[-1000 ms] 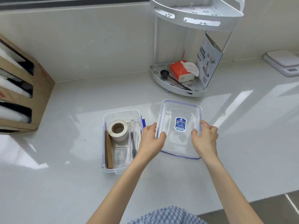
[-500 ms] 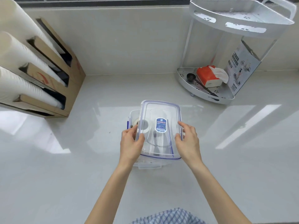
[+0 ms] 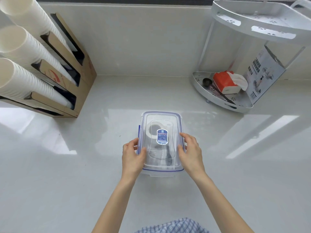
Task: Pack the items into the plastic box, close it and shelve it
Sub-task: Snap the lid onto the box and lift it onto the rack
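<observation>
A clear plastic box (image 3: 158, 173) stands on the white counter in front of me, with its clear blue-edged lid (image 3: 161, 118) lying squarely on top. Through the lid I can make out a tape roll (image 3: 149, 130) and other items, blurred. My left hand (image 3: 133, 157) grips the lid's left edge, thumb on top. On the right edge sits my right hand (image 3: 191, 153), holding it the same way. A blue side latch (image 3: 139, 132) on the left sticks out. The white two-tier corner shelf (image 3: 252, 29) stands at the back right.
A cardboard dispenser (image 3: 67, 69) holding stacks of white paper cups (image 3: 25, 47) stands at the back left. The shelf's lower tier carries a red tissue pack (image 3: 224, 83), a black scoop (image 3: 206, 81) and a printed box (image 3: 262, 73). A wall runs behind the counter.
The lid, held in both hands beside the open box, has moved left over the box and now rests on it. The camera view has shifted left.
</observation>
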Tool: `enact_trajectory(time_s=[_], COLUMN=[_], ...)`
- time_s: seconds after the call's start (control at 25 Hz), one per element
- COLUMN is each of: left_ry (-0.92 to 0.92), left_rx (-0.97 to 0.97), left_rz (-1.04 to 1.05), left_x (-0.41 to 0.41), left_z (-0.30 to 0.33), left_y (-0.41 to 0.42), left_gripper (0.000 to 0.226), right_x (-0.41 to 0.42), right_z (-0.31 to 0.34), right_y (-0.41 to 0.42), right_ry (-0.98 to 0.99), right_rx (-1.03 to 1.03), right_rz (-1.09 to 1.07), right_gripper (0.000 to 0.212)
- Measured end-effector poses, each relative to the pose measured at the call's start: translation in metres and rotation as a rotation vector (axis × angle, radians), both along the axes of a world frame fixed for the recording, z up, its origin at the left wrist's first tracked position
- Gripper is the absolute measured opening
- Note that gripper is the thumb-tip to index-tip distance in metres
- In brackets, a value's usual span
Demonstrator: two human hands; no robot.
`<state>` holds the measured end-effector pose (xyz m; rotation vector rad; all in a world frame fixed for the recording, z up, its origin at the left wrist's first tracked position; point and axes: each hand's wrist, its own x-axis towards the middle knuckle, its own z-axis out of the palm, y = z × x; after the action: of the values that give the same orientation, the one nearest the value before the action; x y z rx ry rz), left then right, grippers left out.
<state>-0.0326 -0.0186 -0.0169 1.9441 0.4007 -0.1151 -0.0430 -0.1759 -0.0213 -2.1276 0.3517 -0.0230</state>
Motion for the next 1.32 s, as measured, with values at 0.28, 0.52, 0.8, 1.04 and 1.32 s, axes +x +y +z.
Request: enact_trajectory(time_s=[0.28, 0.52, 0.8, 1.04, 1.32], left_ry=[0.065, 0.112, 0.105, 0.106, 0.1], left_rx=[-0.02, -0.075, -0.131, -0.137, -0.115], left_rz=[-0.041, -0.057, -0.05, -0.056, -0.085], left_x=[-0.001, 0.003, 0.003, 0.003, 0.001], left_z=[-0.007, -0.012, -0.017, -0.019, -0.017], left_y=[0.004, 0.004, 0.007, 0.008, 0.008], left_gripper=[0.039, 0.041, 0.041, 0.041, 0.042], right_x=[0.003, 0.007, -0.001, 0.001, -0.002], right_z=[-0.004, -0.007, -0.012, -0.011, -0.013], right_y=[-0.003, -0.008, -0.013, -0.011, 0.001], right_ry=[0.035, 0.186, 0.4, 0.202, 0.15], right_rx=[0.092, 0.115, 0.357, 0.272, 0.04], right_rz=[-0.051, -0.068, -0.153, -0.182, -0.097], right_gripper=[0.046, 0.042, 0.068, 0.033, 0.044])
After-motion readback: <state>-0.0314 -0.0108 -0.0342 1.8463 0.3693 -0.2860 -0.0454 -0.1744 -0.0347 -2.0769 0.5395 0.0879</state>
